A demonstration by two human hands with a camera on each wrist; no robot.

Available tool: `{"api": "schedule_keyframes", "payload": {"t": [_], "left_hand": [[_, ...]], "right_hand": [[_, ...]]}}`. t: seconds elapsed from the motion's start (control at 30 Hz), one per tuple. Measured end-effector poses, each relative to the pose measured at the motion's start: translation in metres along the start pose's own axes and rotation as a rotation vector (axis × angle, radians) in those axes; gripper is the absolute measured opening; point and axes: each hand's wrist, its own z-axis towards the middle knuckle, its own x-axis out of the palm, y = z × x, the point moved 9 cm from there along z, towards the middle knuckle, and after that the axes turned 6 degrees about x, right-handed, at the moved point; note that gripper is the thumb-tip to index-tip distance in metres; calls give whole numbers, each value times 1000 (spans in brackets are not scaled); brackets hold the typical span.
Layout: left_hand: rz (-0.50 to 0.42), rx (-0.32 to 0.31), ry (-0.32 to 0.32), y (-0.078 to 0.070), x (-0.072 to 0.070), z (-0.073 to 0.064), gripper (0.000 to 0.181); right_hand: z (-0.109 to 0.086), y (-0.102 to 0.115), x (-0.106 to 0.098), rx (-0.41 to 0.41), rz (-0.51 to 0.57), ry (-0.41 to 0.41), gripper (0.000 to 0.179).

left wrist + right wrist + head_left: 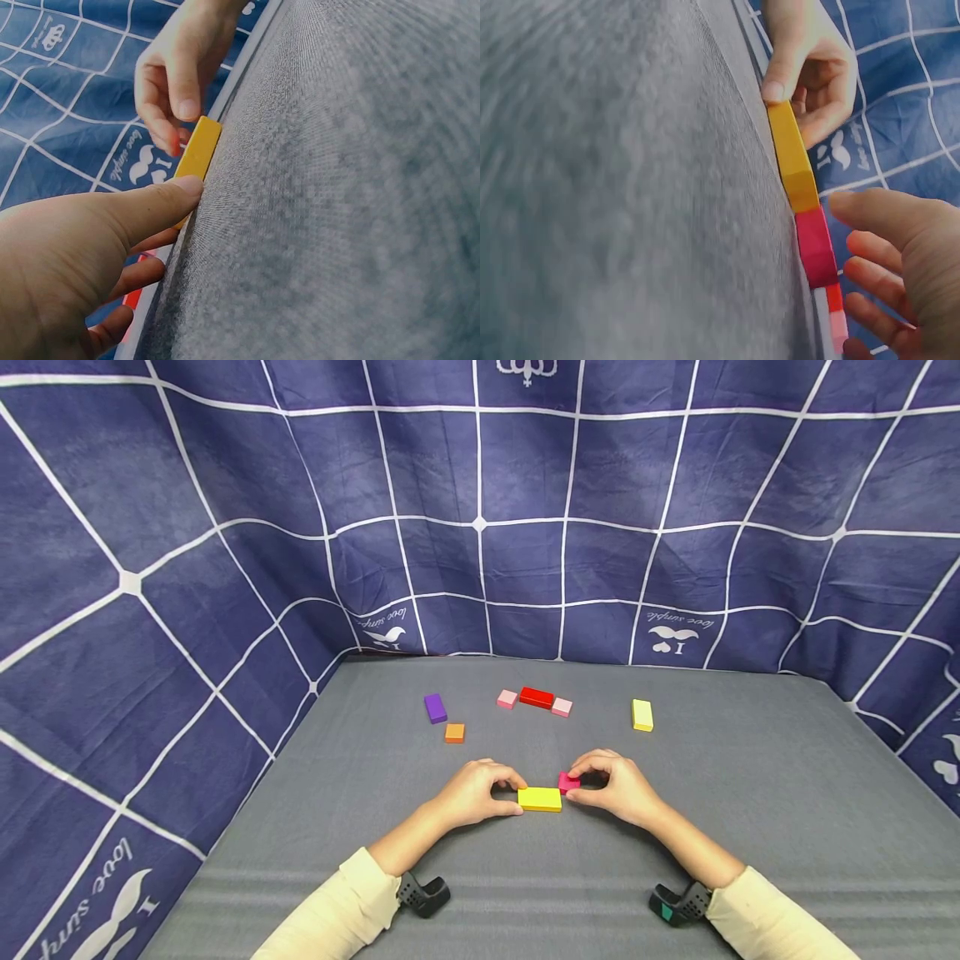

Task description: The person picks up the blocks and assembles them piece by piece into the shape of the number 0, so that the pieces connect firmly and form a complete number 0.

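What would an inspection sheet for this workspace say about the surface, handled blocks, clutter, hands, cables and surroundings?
Surface: grey, woven-looking tabletop, faint bands across its near part.
Job's things: yellow rectangular block and small magenta block, seemingly meeting end to end.
Clutter: farther back, purple rectangular block, orange square block, red rectangular block between two pink square blocks, pale yellow rectangular block.
Hands: left hand pinches the yellow block's left end; right hand is at the magenta block, grip unclear.
Cables: nothing seen.
Surroundings: dark blue cloth with white grid lines, behind and at left and right.
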Motion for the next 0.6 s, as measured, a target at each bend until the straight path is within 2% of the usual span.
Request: {"api": "schedule_keyframes", "payload": {"t": [0.33,0.6], "left_hand": [[-21,-9,14,1,2,0,27],[-17,-15,15,1,1,0,27]], "right_hand": [[1,22,17,-65,-100,2,17],[2,24,20,-61,-78,-5,14]]}}
